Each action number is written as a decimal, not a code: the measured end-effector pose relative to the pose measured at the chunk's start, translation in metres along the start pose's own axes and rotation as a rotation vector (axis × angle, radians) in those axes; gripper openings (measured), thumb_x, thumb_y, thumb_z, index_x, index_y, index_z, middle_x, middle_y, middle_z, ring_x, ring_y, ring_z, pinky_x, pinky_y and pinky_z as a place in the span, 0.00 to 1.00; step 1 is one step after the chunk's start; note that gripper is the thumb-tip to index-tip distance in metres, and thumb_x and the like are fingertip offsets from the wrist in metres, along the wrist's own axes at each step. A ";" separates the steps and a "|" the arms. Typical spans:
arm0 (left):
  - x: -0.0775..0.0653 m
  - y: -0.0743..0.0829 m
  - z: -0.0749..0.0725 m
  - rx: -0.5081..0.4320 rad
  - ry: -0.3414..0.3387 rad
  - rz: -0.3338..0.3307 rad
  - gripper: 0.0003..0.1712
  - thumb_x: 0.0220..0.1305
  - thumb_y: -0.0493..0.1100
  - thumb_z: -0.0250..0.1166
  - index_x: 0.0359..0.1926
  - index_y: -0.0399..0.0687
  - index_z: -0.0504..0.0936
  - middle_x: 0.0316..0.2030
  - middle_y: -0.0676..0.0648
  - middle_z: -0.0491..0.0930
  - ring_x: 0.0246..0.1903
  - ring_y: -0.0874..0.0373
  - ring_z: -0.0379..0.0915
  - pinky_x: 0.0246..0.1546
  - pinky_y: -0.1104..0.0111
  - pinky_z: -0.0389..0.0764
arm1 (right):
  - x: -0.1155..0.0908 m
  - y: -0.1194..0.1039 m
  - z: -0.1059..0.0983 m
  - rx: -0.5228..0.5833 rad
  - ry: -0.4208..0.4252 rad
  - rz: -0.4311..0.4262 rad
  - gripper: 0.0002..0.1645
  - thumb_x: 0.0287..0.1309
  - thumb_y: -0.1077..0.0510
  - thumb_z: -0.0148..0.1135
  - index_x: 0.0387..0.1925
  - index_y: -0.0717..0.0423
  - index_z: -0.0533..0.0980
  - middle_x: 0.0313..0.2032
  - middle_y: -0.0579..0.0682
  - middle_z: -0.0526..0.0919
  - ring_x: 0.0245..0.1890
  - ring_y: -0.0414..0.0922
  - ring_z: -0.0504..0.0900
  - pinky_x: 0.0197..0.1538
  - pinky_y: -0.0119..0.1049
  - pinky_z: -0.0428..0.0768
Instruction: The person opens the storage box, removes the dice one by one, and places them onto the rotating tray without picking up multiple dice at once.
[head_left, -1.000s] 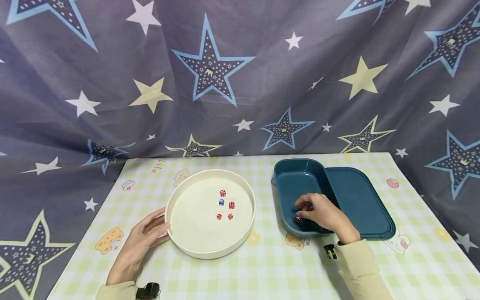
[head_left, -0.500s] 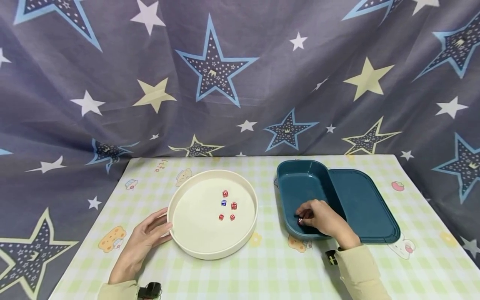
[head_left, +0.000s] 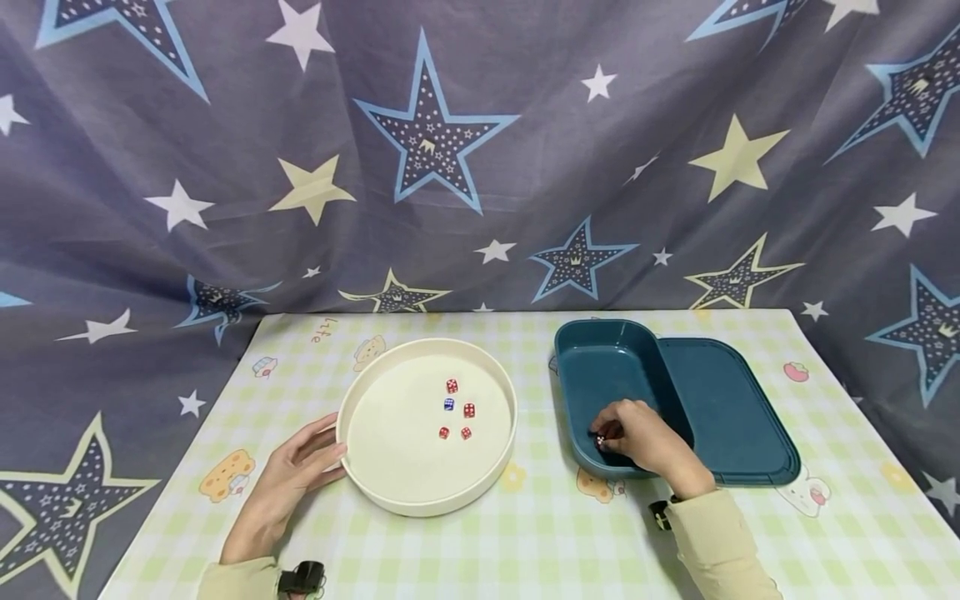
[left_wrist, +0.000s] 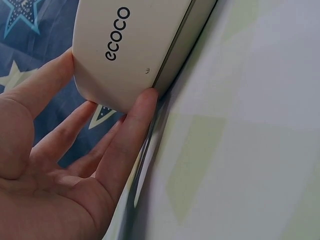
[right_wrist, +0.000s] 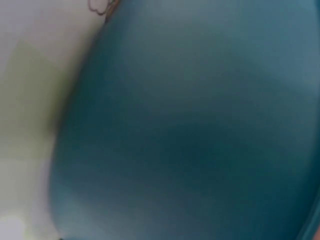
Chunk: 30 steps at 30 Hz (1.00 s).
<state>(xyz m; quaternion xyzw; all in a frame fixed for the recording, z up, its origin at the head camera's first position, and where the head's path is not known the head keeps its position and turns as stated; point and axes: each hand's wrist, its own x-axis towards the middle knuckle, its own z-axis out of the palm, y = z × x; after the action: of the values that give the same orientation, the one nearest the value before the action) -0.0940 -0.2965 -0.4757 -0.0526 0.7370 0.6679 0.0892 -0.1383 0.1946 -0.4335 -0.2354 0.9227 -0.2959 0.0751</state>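
Note:
Inside the deep dark-teal box (head_left: 573, 392), my right hand (head_left: 637, 433) reaches down near the front wall. Its thumb and fingertips pinch a small red die (head_left: 600, 442) with white pips, partly covered by the fingers. The right wrist view is filled by the box's outer wall (right_wrist: 190, 120), which hides the fingers. On the left, my left hand (head_left: 300, 467) rests its fairly straight fingertips against the side of a round cream tray (head_left: 427, 507). In the left wrist view they touch the tray's outer wall (left_wrist: 120, 75), lettered "ecoco".
Several red dice (head_left: 469, 410) and one blue die (head_left: 448, 404) lie in the right half of the tray. A flat teal lid (head_left: 731, 408) sits against the box's right side. A checked cloth (head_left: 390, 558) covers the table, and a starry curtain (head_left: 480, 167) hangs behind.
My right fingers have closed in on the die in the box. The left hand stays at the tray, while the whole head view has shifted slightly to the right.

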 end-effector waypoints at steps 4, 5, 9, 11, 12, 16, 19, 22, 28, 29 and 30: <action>0.000 0.000 0.000 -0.003 -0.002 0.002 0.39 0.68 0.46 0.66 0.75 0.49 0.60 0.68 0.37 0.64 0.52 0.62 0.80 0.53 0.64 0.85 | 0.000 0.001 -0.001 -0.010 0.005 0.009 0.09 0.53 0.72 0.69 0.37 0.63 0.85 0.33 0.52 0.86 0.31 0.42 0.84 0.33 0.30 0.84; -0.001 0.001 0.000 -0.004 -0.006 0.001 0.39 0.68 0.46 0.65 0.75 0.49 0.60 0.68 0.37 0.64 0.52 0.62 0.80 0.54 0.64 0.85 | 0.000 0.001 -0.001 -0.010 0.009 0.011 0.08 0.53 0.71 0.70 0.37 0.62 0.85 0.33 0.52 0.86 0.31 0.42 0.84 0.33 0.30 0.84; -0.003 0.002 0.001 -0.002 -0.012 -0.003 0.39 0.69 0.46 0.65 0.75 0.48 0.59 0.69 0.35 0.62 0.52 0.64 0.79 0.53 0.64 0.85 | 0.000 0.000 -0.005 -0.005 0.023 0.014 0.07 0.54 0.69 0.70 0.37 0.62 0.85 0.33 0.51 0.86 0.31 0.41 0.84 0.34 0.30 0.84; -0.003 0.002 0.001 0.001 -0.014 0.000 0.39 0.69 0.46 0.65 0.76 0.47 0.59 0.69 0.34 0.62 0.52 0.64 0.79 0.53 0.65 0.85 | 0.000 -0.001 -0.007 0.005 0.029 0.014 0.06 0.55 0.68 0.70 0.37 0.61 0.85 0.33 0.50 0.86 0.31 0.40 0.84 0.34 0.29 0.84; -0.003 0.003 0.001 0.001 -0.012 -0.001 0.39 0.69 0.46 0.65 0.75 0.48 0.59 0.69 0.35 0.62 0.52 0.64 0.79 0.53 0.65 0.85 | -0.001 -0.001 -0.008 0.011 0.034 0.012 0.06 0.55 0.67 0.70 0.37 0.61 0.85 0.33 0.49 0.86 0.31 0.40 0.84 0.34 0.29 0.84; -0.003 0.002 0.001 0.000 -0.008 0.004 0.39 0.69 0.46 0.65 0.75 0.48 0.59 0.68 0.35 0.63 0.52 0.63 0.80 0.53 0.64 0.85 | 0.000 -0.002 -0.012 0.031 0.056 0.001 0.05 0.57 0.65 0.70 0.36 0.60 0.85 0.32 0.47 0.86 0.31 0.40 0.84 0.34 0.29 0.84; -0.003 0.001 0.001 0.001 -0.005 0.006 0.39 0.69 0.46 0.65 0.75 0.47 0.59 0.68 0.35 0.63 0.52 0.63 0.80 0.53 0.64 0.85 | 0.001 -0.004 -0.015 0.035 0.073 -0.012 0.04 0.58 0.65 0.69 0.36 0.60 0.85 0.32 0.48 0.86 0.31 0.40 0.84 0.34 0.29 0.84; -0.003 0.001 0.001 -0.005 -0.003 -0.003 0.39 0.68 0.46 0.66 0.75 0.48 0.59 0.68 0.35 0.63 0.52 0.63 0.80 0.53 0.64 0.85 | 0.002 -0.006 -0.017 0.047 0.090 -0.008 0.04 0.58 0.66 0.69 0.36 0.60 0.85 0.33 0.48 0.86 0.31 0.40 0.84 0.35 0.28 0.85; -0.003 0.001 0.001 -0.009 -0.007 0.006 0.39 0.68 0.45 0.66 0.75 0.47 0.59 0.69 0.34 0.63 0.52 0.62 0.80 0.53 0.64 0.85 | 0.002 -0.015 -0.022 0.058 0.113 0.002 0.05 0.59 0.65 0.68 0.38 0.60 0.85 0.35 0.48 0.86 0.32 0.39 0.83 0.33 0.28 0.84; -0.002 0.001 0.001 -0.008 -0.008 0.009 0.39 0.68 0.45 0.65 0.75 0.47 0.59 0.69 0.34 0.62 0.52 0.62 0.80 0.53 0.64 0.85 | 0.003 -0.017 -0.023 0.058 0.116 -0.001 0.06 0.60 0.64 0.68 0.39 0.60 0.85 0.35 0.48 0.86 0.31 0.39 0.83 0.32 0.28 0.84; -0.002 0.001 0.001 -0.006 -0.010 0.009 0.39 0.69 0.45 0.65 0.75 0.47 0.59 0.69 0.34 0.62 0.52 0.62 0.80 0.53 0.64 0.85 | 0.003 -0.019 -0.023 0.059 0.120 -0.001 0.06 0.60 0.64 0.68 0.39 0.60 0.85 0.35 0.48 0.86 0.31 0.38 0.83 0.32 0.28 0.84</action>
<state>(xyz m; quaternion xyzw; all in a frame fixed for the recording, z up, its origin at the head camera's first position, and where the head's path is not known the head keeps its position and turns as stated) -0.0924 -0.2954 -0.4741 -0.0462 0.7348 0.6707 0.0896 -0.1402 0.1911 -0.4032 -0.2155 0.9164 -0.3363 0.0266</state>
